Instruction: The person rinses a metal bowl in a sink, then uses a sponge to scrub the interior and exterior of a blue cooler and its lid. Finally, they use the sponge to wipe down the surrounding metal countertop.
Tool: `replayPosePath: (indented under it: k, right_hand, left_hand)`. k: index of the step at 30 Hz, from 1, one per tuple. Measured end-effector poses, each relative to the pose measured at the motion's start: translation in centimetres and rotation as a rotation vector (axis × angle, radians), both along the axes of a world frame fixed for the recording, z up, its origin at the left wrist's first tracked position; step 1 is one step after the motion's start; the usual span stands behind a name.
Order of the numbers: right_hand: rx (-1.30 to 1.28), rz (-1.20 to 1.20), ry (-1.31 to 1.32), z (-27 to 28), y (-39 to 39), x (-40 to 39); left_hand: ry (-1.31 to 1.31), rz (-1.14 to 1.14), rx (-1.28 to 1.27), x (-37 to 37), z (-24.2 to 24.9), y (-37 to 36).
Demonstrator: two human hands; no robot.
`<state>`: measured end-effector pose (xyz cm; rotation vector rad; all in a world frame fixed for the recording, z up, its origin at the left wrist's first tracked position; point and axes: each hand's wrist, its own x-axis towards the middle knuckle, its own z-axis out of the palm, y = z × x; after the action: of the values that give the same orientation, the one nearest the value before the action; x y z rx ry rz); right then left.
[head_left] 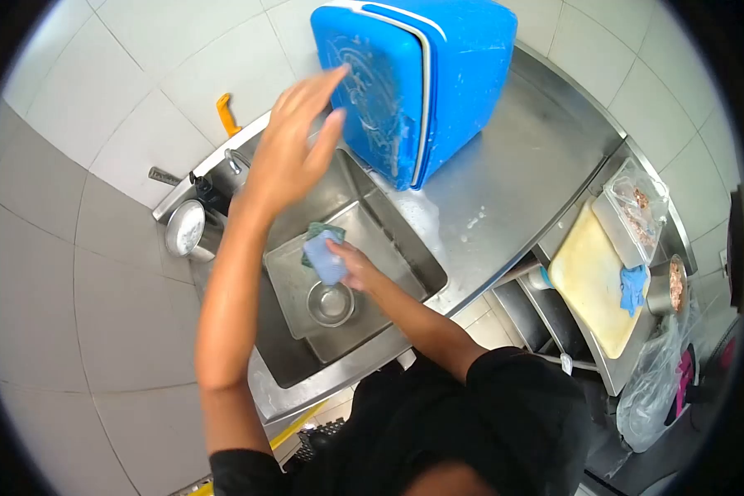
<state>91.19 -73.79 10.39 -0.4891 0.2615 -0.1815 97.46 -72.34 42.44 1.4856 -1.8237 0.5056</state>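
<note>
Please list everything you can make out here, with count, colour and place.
sink: 1, silver, centre
counter: 1, silver, right of sink
cooler: 1, blue, on counter
bowl: 1, silver, in sink
pad: 1 or 2, blue and green, over sink
tap: 1, silver, sink's far edge
handle: 1, orange, beyond tap
can: 1, silver, left of sink
board: 1, yellowish, right
glove-like cloth: 1, blue, on board
tub: 1, pale, by board
pot: 1, silver, by board
bag: 1, clear, lower right
tiles: many, white and grey, around
shirt: 1, black, bottom
left hand: 1, bare, seen against cooler
right hand: 1, bare, holding pad
</note>
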Motion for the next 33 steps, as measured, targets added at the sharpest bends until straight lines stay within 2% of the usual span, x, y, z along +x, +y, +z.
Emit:
replayPosePath:
  k: [1, 3, 4, 5, 8, 13, 15, 18, 21, 23, 25, 27, 31, 33]
  right_hand:
    - [0.030, -0.011, 0.016, -0.4, -0.7, -1.9]
    - [0.101, 0.054, -0.086, -1.4, -3.2, -4.1]
    - [0.151, 0.021, -0.043, -0.9, -4.0, -5.0]
    - [0.199, -0.019, 0.003, 0.1, -4.9, -5.9]
    - [0.197, -0.025, -0.116, 1.2, -7.0, -7.8]
    - [0.170, -0.141, -0.179, 3.8, -8.0, -9.9]
    - [0.175, -0.157, -0.244, 3.6, -8.7, -10.0]
    - [0.182, -0.191, -0.312, 5.1, -9.7, -9.0]
    - [0.189, -0.184, -0.395, 9.2, -11.3, -6.4]
    - [0.193, -0.247, -0.495, 12.6, -12.5, -3.7]
    - [0.194, -0.210, -0.541, 14.9, -13.7, -0.4]
    - [0.214, -0.089, -0.556, 16.9, -14.6, 2.8]
    - [0.109, -0.131, -0.461, 19.3, -13.1, 7.1]
    - [0.138, -0.167, -0.499, 19.9, -12.4, 7.0]
  left_hand:
    - [-0.060, -0.070, -0.014, -0.2, 0.5, -3.1]
    - [-0.204, -0.017, -0.072, -0.2, 0.7, -8.7]
    - [-0.209, -0.001, -0.045, -0.8, 1.1, -10.7]
    - [-0.212, 0.008, -0.020, -1.3, 1.3, -12.1]
    - [-0.294, 0.094, 0.022, -0.7, -0.2, -13.9]
    - [-0.171, 0.165, 0.024, -0.5, -0.2, -10.8]
    - [-0.150, 0.151, -0.115, 1.1, -0.3, -8.6]
    - [-0.186, 0.205, -0.114, 5.6, -3.4, -5.0]
    - [0.183, 0.250, -0.112, 6.6, -4.1, -2.5]
    - [0.312, 0.253, -0.102, 7.2, -4.5, -1.9]
    - [0.375, 0.242, -0.052, 8.1, -5.1, -2.0]
    - [0.393, 0.249, -0.036, 7.2, -5.5, -2.0]
    - [0.249, 0.371, -0.029, 6.2, -6.3, -2.3]
    - [0.333, 0.371, -0.043, 6.3, -6.6, -2.6]
